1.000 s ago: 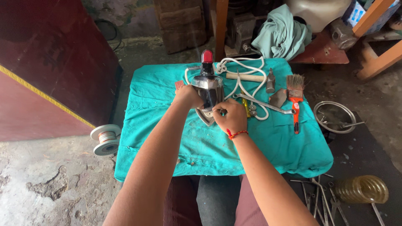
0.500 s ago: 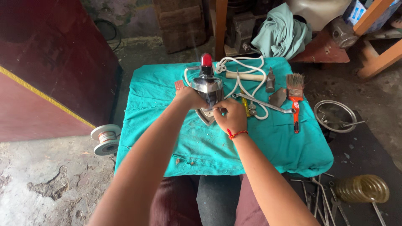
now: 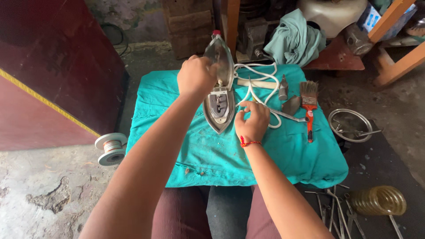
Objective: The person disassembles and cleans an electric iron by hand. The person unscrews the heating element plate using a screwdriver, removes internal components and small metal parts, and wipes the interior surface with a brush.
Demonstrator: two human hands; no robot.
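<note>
A: Head view. What is the left hand [image 3: 197, 76] doing?

B: Its fingers are wrapping closed around the upper cover of a dismantled clothes iron [image 3: 220, 90]. The cover is tilting up and away from the soleplate, which is lying flat with its pointed tip facing the person.

A: Where is the iron sitting?

B: It is resting near the centre of a table draped in a teal cloth [image 3: 283, 155], slightly toward the far edge.

A: And the right hand [image 3: 252, 121]?

B: It is sitting just right of the iron's tip. Its fingers are curling loosely and pinching toward the white cord [image 3: 261, 84]; whether they are gripping the cord or only touching it cannot be told.

A: What is lying around the iron?

B: The white cord is looping to the right of the iron. Further right, a paintbrush [image 3: 308, 104] with a red handle is lying on the cloth, with a small dark metal piece [image 3: 283, 87] between it and the cord. Left of the iron, off the table, a wire spool [image 3: 111, 148] is standing on the floor. Right of the iron, beyond the table edge, a round metal bowl [image 3: 350, 125] is sitting on the floor.
</note>
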